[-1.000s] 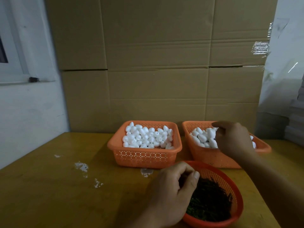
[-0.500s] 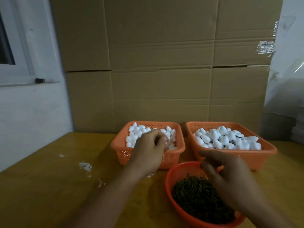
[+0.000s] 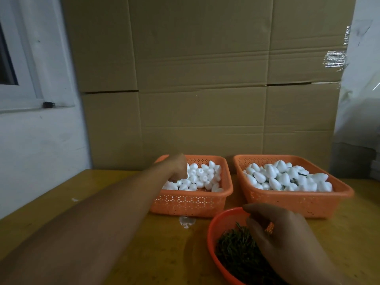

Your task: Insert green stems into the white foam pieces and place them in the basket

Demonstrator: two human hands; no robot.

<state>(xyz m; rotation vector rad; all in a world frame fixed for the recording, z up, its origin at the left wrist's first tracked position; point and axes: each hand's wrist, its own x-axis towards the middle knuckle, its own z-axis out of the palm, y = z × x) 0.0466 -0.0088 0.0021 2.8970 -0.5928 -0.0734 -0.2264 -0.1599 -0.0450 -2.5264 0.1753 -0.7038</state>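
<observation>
The left hand (image 3: 177, 168) dips into the left basket (image 3: 193, 204) at frame centre, fingers curled among white foam pieces (image 3: 202, 177); whether it holds one is unclear. The right hand (image 3: 281, 241), lower right, curls over green stems (image 3: 236, 254) in the round basket (image 3: 213, 229), its grip hidden. The right basket (image 3: 296, 204) holds stemmed pieces.

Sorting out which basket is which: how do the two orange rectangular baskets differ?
The left basket holds smaller foam pieces, all plain white; the right basket holds larger ones with dark green bits showing between them. The left hand reaches into the left basket; no hand is in the right. Both are perforated orange plastic.

Head-worn view, forward and down
</observation>
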